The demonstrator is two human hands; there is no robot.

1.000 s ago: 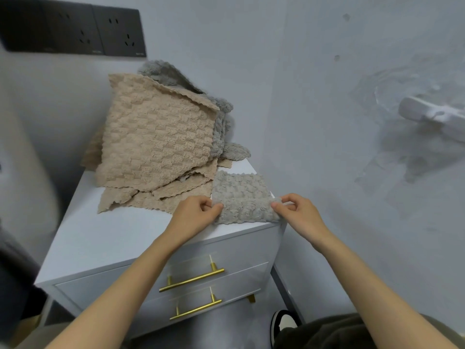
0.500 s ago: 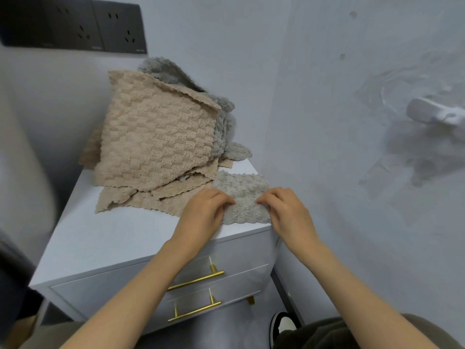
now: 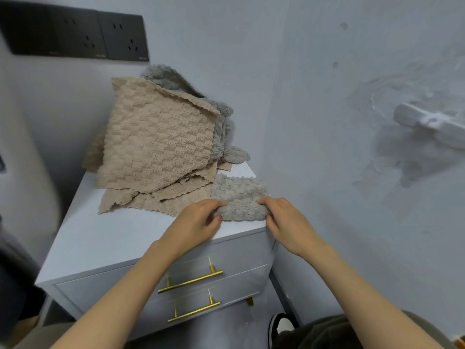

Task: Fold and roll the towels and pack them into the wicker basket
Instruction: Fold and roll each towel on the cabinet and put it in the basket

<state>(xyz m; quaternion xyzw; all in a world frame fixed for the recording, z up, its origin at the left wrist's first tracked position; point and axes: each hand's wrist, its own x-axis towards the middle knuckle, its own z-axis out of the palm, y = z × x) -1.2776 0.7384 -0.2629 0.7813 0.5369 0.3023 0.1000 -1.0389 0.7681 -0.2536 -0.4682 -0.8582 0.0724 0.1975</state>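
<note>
A small grey towel (image 3: 239, 191) lies folded at the front right corner of the white nightstand (image 3: 105, 238). Its near edge is curled into a short roll. My left hand (image 3: 198, 222) pinches the roll's left end and my right hand (image 3: 284, 220) pinches its right end. Behind them a heap of beige towels (image 3: 156, 144) leans up against the wall, with further grey towels (image 3: 219, 122) behind and to the right of it. No wicker basket is visible.
The nightstand has two drawers with gold bar handles (image 3: 191, 282). Its right side sits close to the grey wall (image 3: 339, 147). Black wall sockets (image 3: 75, 34) are mounted above the heap. A shoe (image 3: 281, 326) and my knee are at the bottom right.
Both hands have moved from the towel's near corners toward each other and forward, turning the flat near edge over into a short roll.
</note>
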